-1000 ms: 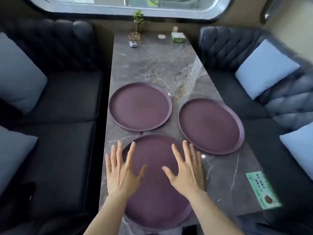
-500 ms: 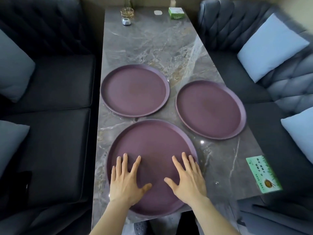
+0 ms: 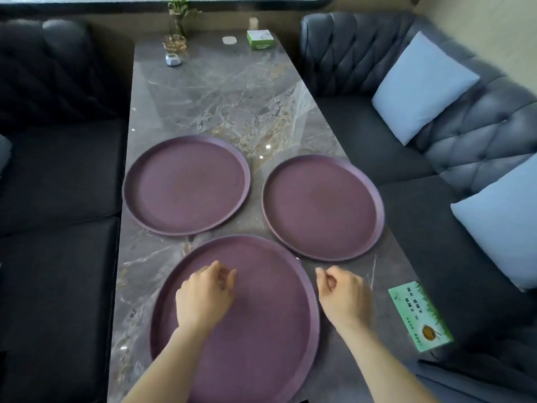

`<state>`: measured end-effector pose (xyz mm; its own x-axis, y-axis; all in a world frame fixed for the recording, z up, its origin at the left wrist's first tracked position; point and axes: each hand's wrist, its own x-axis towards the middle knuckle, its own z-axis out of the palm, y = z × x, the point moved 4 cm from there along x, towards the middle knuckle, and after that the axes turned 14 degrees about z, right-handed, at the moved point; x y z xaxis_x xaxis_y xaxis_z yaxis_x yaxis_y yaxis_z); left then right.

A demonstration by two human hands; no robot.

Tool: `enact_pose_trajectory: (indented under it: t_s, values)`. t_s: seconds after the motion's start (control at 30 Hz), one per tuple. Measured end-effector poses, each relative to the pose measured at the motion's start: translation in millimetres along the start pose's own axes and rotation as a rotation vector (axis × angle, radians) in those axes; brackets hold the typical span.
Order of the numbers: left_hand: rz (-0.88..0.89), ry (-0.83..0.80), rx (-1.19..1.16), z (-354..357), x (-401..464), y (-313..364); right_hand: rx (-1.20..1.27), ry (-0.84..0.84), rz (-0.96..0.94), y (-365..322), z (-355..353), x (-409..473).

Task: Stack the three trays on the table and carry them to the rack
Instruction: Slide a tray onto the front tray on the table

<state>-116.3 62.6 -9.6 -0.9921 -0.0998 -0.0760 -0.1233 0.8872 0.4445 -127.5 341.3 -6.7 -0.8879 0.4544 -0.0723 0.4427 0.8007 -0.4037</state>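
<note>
Three round purple trays lie flat and apart on the grey marble table [image 3: 232, 97]. The near tray [image 3: 261, 330] is closest to me, the far left tray [image 3: 186, 184] and the right tray [image 3: 322, 207] lie beyond it. My left hand [image 3: 203, 295] hovers over the near tray's left half with its fingers curled in and nothing in them. My right hand [image 3: 343, 295] is just past the near tray's right rim, over the table, fingers also curled and holding nothing.
A green card [image 3: 420, 315] lies at the table's right edge near me. At the far end stand a plant in a glass vase [image 3: 175, 33], a small white object [image 3: 173, 60] and a green box [image 3: 260, 39]. Dark sofas with pale blue cushions [image 3: 421, 85] flank the table.
Both hands were spread flat on the near tray; now they have lifted and curled their fingers. The right hand has shifted right, off the tray. The camera's aim also moved.
</note>
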Motion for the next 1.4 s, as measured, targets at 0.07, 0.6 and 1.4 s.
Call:
enact_pose_trajectory:
  t_s: [0.07,0.6,1.4]
  values:
    - [-0.029,0.029,-0.125,-2.2,36.0,23.0,0.022,0.045,0.11,9.1,-16.5,42.1]
    - [-0.316,-0.095,-0.437,63.3,216.6,112.1,0.232,-0.257,0.58,41.7,-21.3,267.4]
    - [-0.347,0.045,-0.371,-31.7,123.6,39.5,0.179,-0.006,0.653,22.3,-54.0,114.3]
